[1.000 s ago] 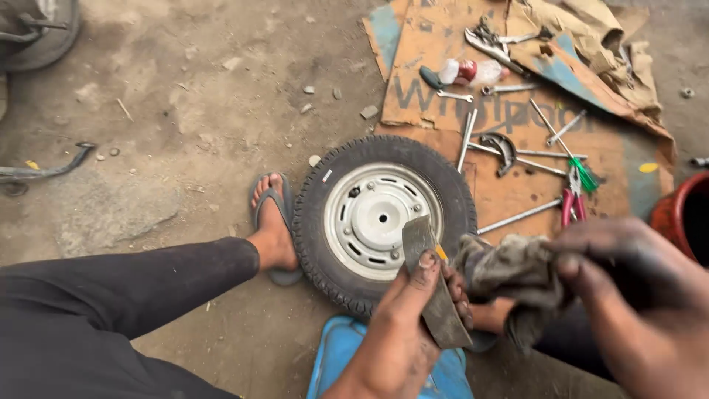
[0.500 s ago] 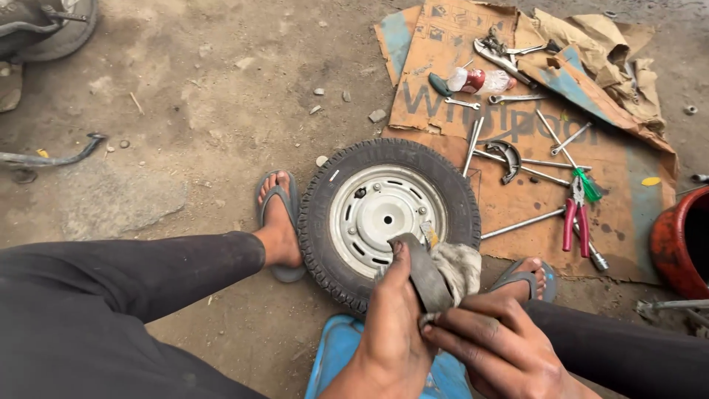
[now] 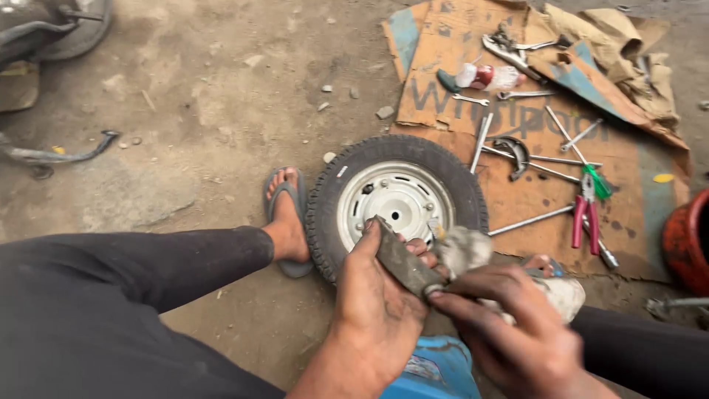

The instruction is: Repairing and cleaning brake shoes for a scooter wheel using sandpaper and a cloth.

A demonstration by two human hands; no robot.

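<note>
My left hand [image 3: 373,303] grips a flat, dark, curved metal part [image 3: 402,258] and holds it over the lower edge of a small wheel. My right hand [image 3: 517,332] presses a dirty grey rag [image 3: 461,247] against the part's right end. The wheel [image 3: 395,199], a black tyre on a white steel rim, lies flat on the ground between my feet. My left foot in a sandal [image 3: 288,214] rests against the tyre's left side.
A sheet of cardboard [image 3: 517,111] at the upper right carries several spanners, long rods, red-handled pliers [image 3: 587,218] and a small bottle. A red tub [image 3: 687,240] stands at the right edge. A blue stool [image 3: 436,369] sits under me. A bent metal bar [image 3: 59,151] lies at left.
My right hand has moved left from the side and brought the rag onto the metal part. My left hand has kept its hold on the part throughout.
</note>
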